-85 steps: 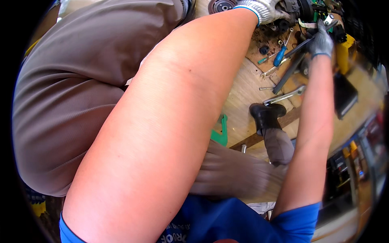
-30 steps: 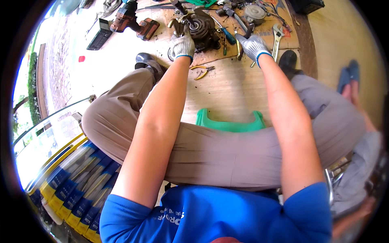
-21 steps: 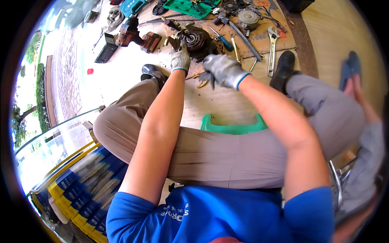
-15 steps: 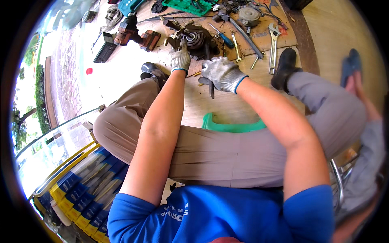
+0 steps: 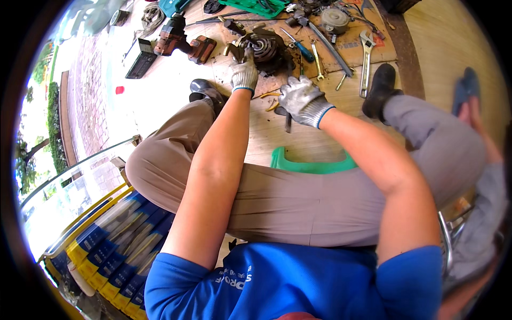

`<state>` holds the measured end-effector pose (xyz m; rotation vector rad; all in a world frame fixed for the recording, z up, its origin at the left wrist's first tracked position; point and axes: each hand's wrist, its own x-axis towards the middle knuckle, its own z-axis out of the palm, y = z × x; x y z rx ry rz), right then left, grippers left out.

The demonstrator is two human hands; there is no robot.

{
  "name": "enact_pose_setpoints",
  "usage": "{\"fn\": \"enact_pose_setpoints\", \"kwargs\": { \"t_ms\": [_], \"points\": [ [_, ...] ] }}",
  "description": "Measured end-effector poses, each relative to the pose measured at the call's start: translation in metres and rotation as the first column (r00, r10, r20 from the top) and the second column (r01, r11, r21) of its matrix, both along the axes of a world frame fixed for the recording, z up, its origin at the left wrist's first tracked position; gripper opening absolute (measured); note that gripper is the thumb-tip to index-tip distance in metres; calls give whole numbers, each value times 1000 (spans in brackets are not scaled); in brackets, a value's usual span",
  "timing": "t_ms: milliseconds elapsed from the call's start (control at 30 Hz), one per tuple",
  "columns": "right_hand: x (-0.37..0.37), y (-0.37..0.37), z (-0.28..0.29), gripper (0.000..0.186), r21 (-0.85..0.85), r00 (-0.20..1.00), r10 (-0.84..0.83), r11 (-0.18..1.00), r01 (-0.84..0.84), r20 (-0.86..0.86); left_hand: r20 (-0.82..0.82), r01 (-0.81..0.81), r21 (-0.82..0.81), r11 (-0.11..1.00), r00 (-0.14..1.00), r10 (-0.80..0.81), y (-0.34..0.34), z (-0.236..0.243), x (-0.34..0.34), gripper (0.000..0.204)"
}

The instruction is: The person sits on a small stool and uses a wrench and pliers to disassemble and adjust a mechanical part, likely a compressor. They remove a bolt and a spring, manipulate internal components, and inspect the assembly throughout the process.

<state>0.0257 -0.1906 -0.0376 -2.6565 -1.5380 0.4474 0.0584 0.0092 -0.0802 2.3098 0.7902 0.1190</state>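
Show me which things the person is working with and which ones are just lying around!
Being worked with:
- round, greasy metal part, with the left hand on it
- dark tool, held in the right hand

Seemingly just lying around:
- cordless drill
- adjustable wrench
- blue-handled screwdriver
- small red piece on the floor

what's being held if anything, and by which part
The right hand holds a dark tool, its gripped part hidden, one end jutting below. The left hand is at the metal assembly; any hold is unclear.
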Motion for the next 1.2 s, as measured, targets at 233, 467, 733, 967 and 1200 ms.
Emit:
{"fn": "enact_pose_setpoints", "kwargs": {
  "t_ms": [233,467,733,967,1200],
  "points": [
    [40,4,-7,47,-334,188,-523,741,583,-831,-179,108,100,989,980,-89,19,-21,3,61],
    [15,-6,-61,47,-157,195,-438,648,746,-878,-166,169,169,971,976,-141,13,-33,4,47],
    [36,26,-76,31,-142,-16,-251,496,857,-968,-133,21,36,999,991,-16,10,-24,6,59],
    [63,41,-49,26,-359,-361,-71,391,848,-930,-118,-69,-22,997,991,66,24,-39,7,80],
    [73,57,-70,24,-316,-305,-90,371,873,-948,-23,-50,-29,998,999,50,23,-23,-5,74]
  ]
}}
